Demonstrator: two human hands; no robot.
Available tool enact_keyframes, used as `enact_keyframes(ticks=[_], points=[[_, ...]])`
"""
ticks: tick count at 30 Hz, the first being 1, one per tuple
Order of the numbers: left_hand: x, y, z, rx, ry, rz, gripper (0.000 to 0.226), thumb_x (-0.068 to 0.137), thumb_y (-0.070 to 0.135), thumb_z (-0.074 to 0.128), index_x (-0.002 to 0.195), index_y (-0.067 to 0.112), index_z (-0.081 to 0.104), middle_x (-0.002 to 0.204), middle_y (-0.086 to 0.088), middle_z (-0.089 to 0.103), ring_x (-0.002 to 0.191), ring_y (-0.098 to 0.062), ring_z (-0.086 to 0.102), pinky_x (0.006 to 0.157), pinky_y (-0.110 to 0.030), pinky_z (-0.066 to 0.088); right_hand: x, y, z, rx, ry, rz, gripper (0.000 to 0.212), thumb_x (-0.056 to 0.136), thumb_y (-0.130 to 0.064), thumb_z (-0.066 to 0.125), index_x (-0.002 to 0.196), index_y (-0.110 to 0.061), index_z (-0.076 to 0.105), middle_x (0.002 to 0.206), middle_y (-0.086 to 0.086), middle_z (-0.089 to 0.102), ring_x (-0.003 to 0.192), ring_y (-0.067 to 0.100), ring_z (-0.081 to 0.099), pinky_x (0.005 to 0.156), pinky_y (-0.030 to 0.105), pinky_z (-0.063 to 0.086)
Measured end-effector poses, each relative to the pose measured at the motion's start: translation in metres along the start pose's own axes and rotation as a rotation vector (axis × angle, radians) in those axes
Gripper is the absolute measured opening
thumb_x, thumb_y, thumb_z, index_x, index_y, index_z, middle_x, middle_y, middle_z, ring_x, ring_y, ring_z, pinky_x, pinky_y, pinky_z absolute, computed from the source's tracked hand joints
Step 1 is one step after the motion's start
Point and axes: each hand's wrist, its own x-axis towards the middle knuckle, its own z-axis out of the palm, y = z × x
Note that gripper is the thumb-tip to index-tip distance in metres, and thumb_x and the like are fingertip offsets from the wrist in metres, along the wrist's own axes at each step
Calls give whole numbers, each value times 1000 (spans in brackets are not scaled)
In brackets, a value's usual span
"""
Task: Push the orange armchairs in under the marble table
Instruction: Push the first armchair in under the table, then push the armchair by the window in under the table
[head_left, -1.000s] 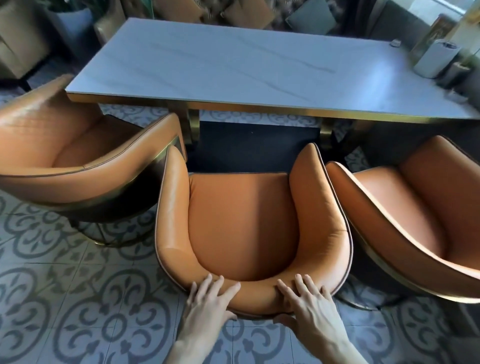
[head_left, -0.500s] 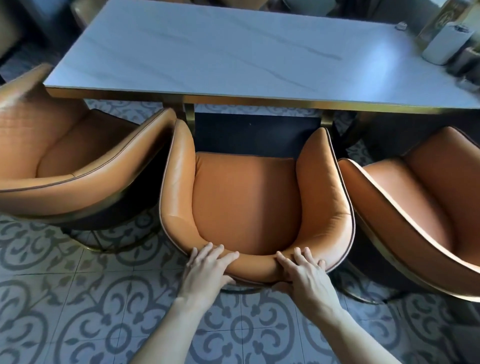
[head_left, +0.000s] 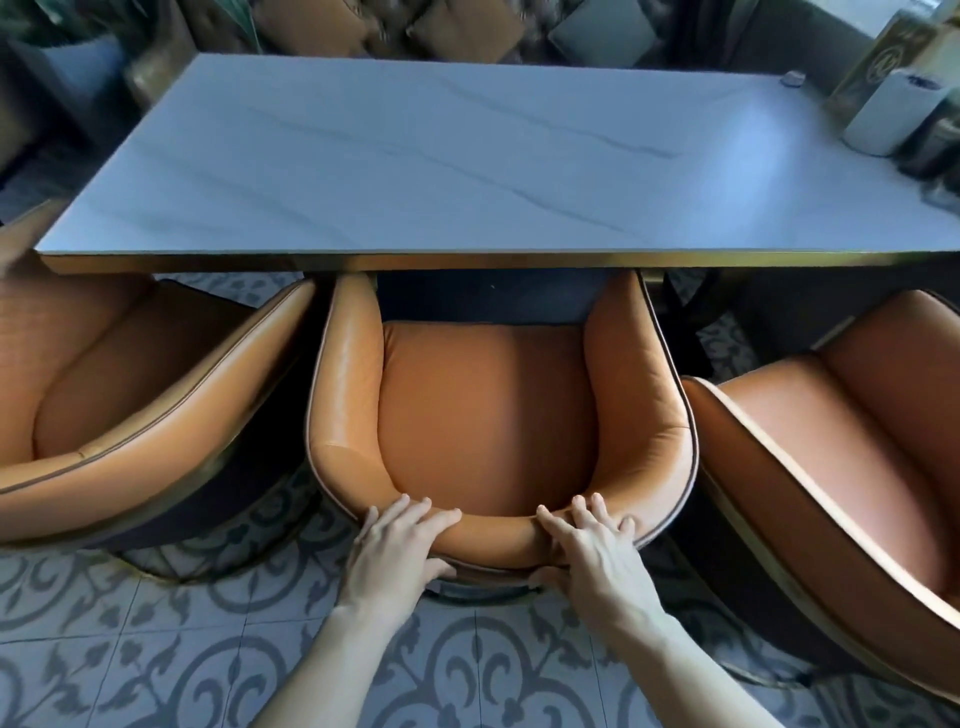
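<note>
**Ana:** Head camera looks down on the middle armchair (head_left: 488, 415); where does it sit?

**Ben:** Directly in front of the marble table (head_left: 415, 156), facing it. The tips of both armrests reach the gold-edged front rim of the tabletop, and the seat cushion lies in the open just short of that rim.

**Ana:** And the hands?

**Ben:** Both are on the curved top of the backrest. The left hand (head_left: 389, 556) lies palm down on the left part of the curve, fingers slightly spread over the top, thumb tucked under the back edge. The right hand (head_left: 592, 551) mirrors it on the right part, fingers fanned across the leather, thumb wrapped beneath.

**Ana:** Other chairs?

**Ben:** A left armchair (head_left: 130, 395) stands just beside the middle one, angled, its near arm almost touching; its far corner goes under the table's left end. A right armchair (head_left: 841, 447) stands just beside on the other side, also turned, clear of the tabletop.

**Ana:** Anything on the table?

**Ben:** A white cylinder (head_left: 893, 111) at the far right corner, with dark items next to it, too blurred to tell. Patterned floor tiles (head_left: 156, 649) lie underneath.
</note>
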Motion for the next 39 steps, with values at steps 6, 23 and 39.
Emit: enact_keyframes(ticks=[6,23,39], points=[[28,8,-6,6,7,-28,66,87,42,70,145,47,37,157,8,36,148,-17,21,122,-44,15,36,14,-5,58,-17,-12,81,89,-64,62,157,-37,28,157,13,32,154,34,15,113,62,26],[-105,125,-95,47,53,101,71,88,69,48,149,38,28,153,8,38,142,-15,30,119,-39,21,-155,47,-111,97,136,126,90,84,-79,55,157,-36,25,158,8,30,152,28,20,116,64,28],[-136,242,-119,58,7,193,88,76,80,53,150,41,26,156,6,35,142,-21,33,120,-48,22,-264,119,-159,80,144,247,94,80,-83,54,157,-40,24,168,7,21,156,29,17,119,64,22]])
